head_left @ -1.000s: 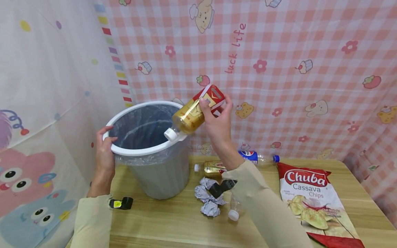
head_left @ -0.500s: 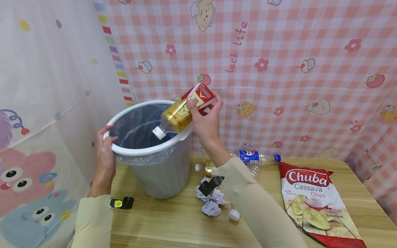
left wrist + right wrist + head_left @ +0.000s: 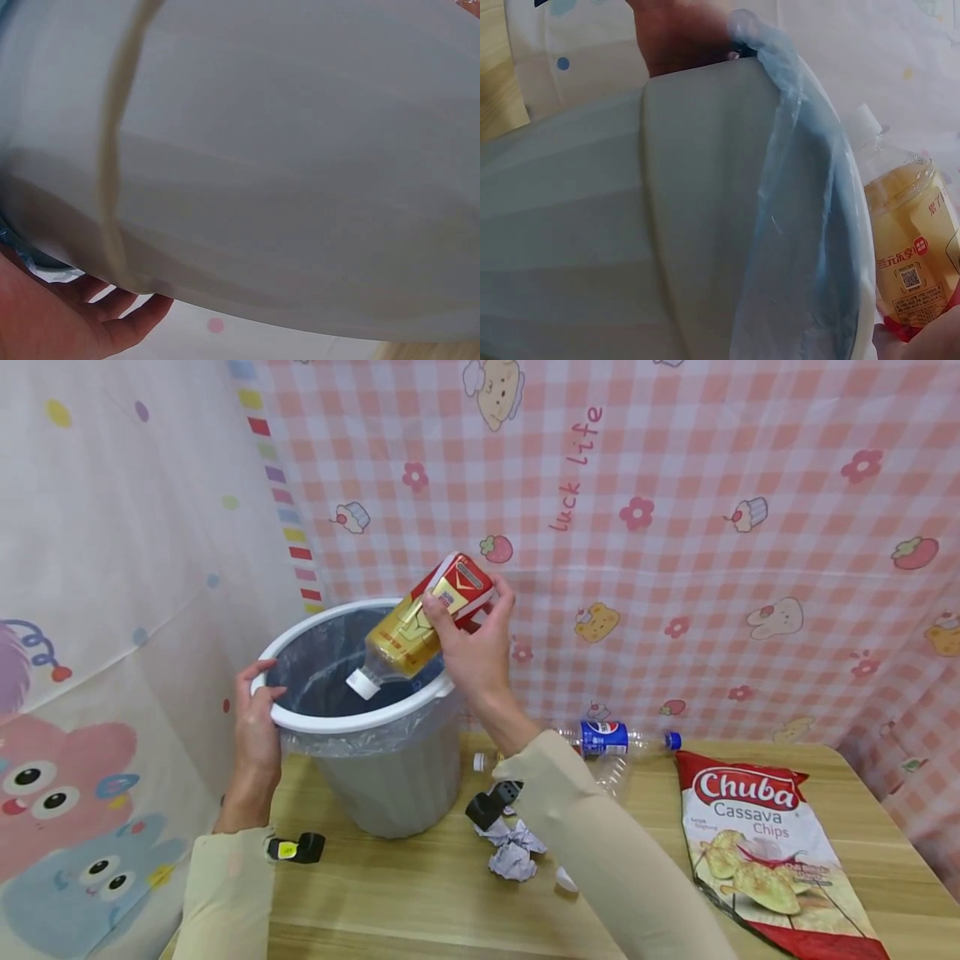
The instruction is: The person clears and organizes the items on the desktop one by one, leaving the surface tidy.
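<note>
My right hand (image 3: pixel 468 647) grips a yellow drink bottle (image 3: pixel 420 625) with a red label and white cap, tilted cap-down over the mouth of a grey waste bin (image 3: pixel 390 768) lined with a bluish bag. The left hand (image 3: pixel 255 727) holds the bin's white rim (image 3: pixel 352 720) on its left side. In the right wrist view the bottle (image 3: pixel 911 262) hangs just past the bin's rim and the bag liner (image 3: pixel 802 225). The left wrist view is filled by the bin wall (image 3: pixel 285 165), with the left hand's fingers (image 3: pixel 112 319) beneath it.
On the wooden table (image 3: pixel 420 902) lie crumpled paper balls (image 3: pixel 513 852), a blue-labelled clear bottle (image 3: pixel 618 739), another bottle partly hidden behind my right arm, and a Chuba cassava chips bag (image 3: pixel 757 852). Patterned cloth hangs behind and to the left.
My right hand has carried the yellow bottle leftward and lower, from the bin's right rim to over its opening. The left hand has stayed on the rim.
</note>
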`<state>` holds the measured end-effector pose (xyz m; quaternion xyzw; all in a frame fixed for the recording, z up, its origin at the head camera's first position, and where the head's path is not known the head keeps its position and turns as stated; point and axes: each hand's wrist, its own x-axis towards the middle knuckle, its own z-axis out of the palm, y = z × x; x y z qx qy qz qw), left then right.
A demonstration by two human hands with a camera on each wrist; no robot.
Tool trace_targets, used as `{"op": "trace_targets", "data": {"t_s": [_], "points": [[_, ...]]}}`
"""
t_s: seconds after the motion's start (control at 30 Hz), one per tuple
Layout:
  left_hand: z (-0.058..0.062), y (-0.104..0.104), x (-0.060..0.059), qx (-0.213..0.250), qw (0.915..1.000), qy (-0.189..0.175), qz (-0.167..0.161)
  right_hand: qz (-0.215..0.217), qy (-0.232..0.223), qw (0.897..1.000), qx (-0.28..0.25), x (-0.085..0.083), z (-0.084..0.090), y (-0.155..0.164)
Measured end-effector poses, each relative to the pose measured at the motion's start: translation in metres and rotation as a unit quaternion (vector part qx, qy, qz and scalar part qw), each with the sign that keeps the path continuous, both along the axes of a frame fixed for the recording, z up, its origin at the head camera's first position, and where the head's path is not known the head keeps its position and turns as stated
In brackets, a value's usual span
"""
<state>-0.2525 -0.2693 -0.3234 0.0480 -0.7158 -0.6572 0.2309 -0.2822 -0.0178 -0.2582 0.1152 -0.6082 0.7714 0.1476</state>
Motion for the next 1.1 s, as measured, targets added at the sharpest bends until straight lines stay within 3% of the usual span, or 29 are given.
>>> {"op": "trace_targets", "data": {"t_s": [0.4, 0.7, 0.93, 1.1], "points": [[0.002, 0.002, 0.000, 0.005, 1.0000, -0.003, 0.006, 0.016, 0.036, 0.998, 0.039, -0.005, -0.005, -0.016], [0.000, 0.002, 0.000, 0.002, 0.9999, 0.009, 0.005, -0.009, 0.038, 0.992, 0.116, -0.006, -0.008, -0.020], [0.000, 0.001, 0.003, 0.000, 1.0000, 0.009, 0.002, -0.056, 0.039, 0.976, 0.206, -0.005, -0.009, -0.026], [0.000, 0.002, 0.003, 0.002, 0.9999, 0.011, 0.001, -0.060, 0.047, 0.963, 0.257, -0.005, -0.010, -0.026]]}}
